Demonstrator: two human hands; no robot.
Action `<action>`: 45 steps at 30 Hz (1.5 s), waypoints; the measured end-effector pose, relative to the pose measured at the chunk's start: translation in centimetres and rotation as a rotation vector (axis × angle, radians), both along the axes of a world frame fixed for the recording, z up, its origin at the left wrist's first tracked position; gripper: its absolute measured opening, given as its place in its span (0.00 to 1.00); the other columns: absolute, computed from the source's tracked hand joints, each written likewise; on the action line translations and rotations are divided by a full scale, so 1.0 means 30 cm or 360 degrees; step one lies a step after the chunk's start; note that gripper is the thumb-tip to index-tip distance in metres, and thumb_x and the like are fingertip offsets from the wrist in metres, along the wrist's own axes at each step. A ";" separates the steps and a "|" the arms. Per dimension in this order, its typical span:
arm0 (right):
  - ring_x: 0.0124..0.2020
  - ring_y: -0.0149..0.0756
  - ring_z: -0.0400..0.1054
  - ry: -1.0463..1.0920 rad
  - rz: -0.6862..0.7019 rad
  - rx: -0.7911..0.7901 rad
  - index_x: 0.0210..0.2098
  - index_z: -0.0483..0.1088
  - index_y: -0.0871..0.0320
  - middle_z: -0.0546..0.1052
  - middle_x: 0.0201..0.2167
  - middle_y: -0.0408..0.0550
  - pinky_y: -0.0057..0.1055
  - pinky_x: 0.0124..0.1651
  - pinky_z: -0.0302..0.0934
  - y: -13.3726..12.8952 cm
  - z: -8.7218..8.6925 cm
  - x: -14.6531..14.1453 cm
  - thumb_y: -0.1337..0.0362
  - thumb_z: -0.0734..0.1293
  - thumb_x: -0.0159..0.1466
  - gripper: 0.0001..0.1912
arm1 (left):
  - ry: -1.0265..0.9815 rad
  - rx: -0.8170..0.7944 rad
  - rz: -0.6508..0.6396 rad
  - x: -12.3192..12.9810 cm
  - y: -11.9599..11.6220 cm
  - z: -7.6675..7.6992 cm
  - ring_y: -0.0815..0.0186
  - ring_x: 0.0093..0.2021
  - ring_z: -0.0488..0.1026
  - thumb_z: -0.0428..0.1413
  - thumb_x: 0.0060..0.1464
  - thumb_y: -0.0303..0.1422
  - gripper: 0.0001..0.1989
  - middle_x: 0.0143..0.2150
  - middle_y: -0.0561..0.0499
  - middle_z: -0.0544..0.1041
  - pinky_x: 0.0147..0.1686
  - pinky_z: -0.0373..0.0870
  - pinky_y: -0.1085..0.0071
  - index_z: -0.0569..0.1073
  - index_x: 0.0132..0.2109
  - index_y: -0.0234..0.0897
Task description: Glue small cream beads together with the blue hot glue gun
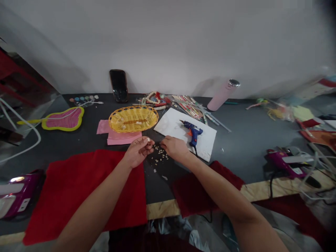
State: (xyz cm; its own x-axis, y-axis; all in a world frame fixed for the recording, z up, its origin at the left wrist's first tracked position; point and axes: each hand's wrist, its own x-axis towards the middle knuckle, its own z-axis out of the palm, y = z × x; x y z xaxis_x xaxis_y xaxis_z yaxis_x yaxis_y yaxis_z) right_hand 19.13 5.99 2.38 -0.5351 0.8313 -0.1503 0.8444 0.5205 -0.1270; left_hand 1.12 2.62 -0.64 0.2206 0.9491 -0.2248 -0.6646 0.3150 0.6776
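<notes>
Over the dark table, my left hand (138, 152) is closed, pinching a small whitish piece (148, 139) between thumb and fingertips. My right hand (175, 147) lies close by with its fingers drawn together at the tabletop; what they hold, if anything, is hidden. Several small cream-coloured pieces (160, 154) lie scattered on the table between and just below the two hands. Behind my left hand stands a yellow woven basket (112, 122) with a few small pale bits inside. A blue glue gun (193, 132) rests on a white board (172, 120) beyond my right hand.
Red cloth (97, 189) covers the front left, with pink sheets (120, 138) under the basket. A phone (119, 85) and a pink bottle (222, 96) stand by the wall. Purple devices (287, 162) with cables sit at both sides. A yellow-rimmed pink paddle (63, 119) lies left.
</notes>
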 end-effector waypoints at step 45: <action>0.31 0.31 0.67 0.1249 -0.0083 0.0043 0.33 0.69 0.57 0.74 0.30 0.45 0.27 0.35 0.60 -0.056 -0.068 0.064 0.71 0.61 0.59 0.06 | -0.0063 0.0110 -0.0145 0.004 -0.012 -0.006 0.73 0.29 0.68 0.60 0.49 0.29 0.05 0.33 0.48 0.75 0.33 0.70 0.73 0.73 0.34 0.32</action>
State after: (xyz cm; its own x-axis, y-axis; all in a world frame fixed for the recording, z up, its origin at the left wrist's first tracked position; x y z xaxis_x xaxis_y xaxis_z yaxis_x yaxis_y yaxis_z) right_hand 21.06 4.30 0.35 -0.4367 0.8562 0.2760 0.5363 0.4941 -0.6843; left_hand 1.24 2.26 -0.82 0.3138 0.9377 -0.1488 -0.6620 0.3285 0.6737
